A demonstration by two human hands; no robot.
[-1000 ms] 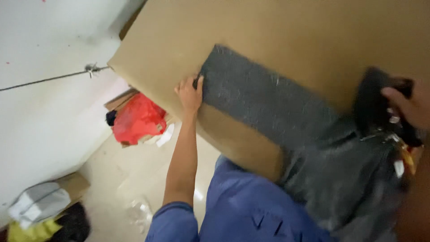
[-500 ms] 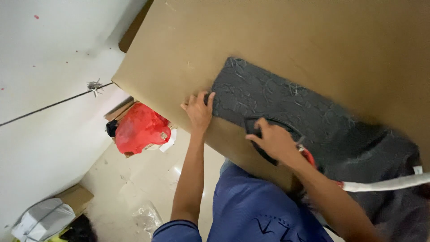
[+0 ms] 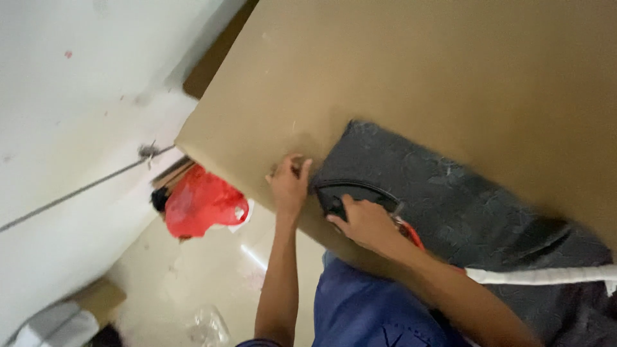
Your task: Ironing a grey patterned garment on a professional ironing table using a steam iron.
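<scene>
Your right hand (image 3: 365, 223) grips a black clothes iron (image 3: 350, 193), now slid to the near corner of the dark grey cloth (image 3: 450, 193) on the brown table (image 3: 418, 77). Your left hand (image 3: 289, 183) has shifted off the cloth, fingers flat on the table beside it.

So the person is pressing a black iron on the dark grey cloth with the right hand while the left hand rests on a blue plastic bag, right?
Not quite. The left hand rests on the brown table at the edge of the dark grey cloth, as the head view shows. The right hand does hold the black iron on it.
</scene>
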